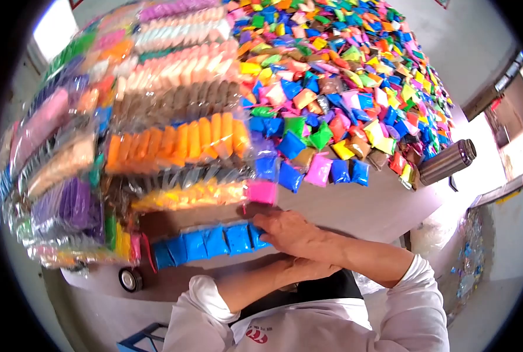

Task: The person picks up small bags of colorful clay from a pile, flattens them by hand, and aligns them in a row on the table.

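Note:
My forearms are crossed in front of my body, the right one above the left. My right hand [288, 232] is at the right end of a row of bright blue packets [214, 242] on the table, its fingers curled onto the last packet. The packets lie side by side in clear plastic. Below the right forearm is my left hand [313, 268], its fingers largely hidden. Just beyond my right hand sits a pink packet [262, 192], beside a bag of yellow pieces [191, 196].
Stacked clear bags of orange packets [179, 141] and other colours fill the left. A large heap of loose colourful packets [343, 94] covers the back right. A shiny film roll [448, 163] lies at the right edge, a black-and-white roll [130, 280] near the left front.

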`<state>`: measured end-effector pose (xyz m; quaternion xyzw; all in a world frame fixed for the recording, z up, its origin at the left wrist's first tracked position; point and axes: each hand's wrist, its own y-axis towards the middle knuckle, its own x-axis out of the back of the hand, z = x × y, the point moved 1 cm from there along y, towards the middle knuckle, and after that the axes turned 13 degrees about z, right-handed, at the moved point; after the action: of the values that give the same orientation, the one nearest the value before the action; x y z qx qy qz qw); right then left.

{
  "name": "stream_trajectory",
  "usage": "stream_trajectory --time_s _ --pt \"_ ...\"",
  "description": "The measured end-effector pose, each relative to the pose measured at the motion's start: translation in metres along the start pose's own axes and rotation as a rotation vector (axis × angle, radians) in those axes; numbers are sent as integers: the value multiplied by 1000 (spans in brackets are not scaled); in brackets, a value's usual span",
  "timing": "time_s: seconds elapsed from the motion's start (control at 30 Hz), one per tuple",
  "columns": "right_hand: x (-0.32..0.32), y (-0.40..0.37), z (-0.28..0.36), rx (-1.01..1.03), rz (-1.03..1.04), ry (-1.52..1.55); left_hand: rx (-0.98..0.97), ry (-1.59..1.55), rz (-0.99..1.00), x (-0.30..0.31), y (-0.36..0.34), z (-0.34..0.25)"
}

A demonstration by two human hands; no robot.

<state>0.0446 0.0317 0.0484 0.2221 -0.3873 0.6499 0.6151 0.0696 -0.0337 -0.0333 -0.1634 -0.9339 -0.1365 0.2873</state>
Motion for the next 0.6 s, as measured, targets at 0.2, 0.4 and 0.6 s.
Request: stream_trajectory --time_s 0.2,0.4,0.6 --pt "-1 -4 -6 -5 -34 30 19 25 47 16 -1 -8" --pt "30 -14 -35 -26 -254 71 -42 90 96 34 10 -19" --pt "86 0 -56 76 -703 -134 -179 6 62 42 17 -21"
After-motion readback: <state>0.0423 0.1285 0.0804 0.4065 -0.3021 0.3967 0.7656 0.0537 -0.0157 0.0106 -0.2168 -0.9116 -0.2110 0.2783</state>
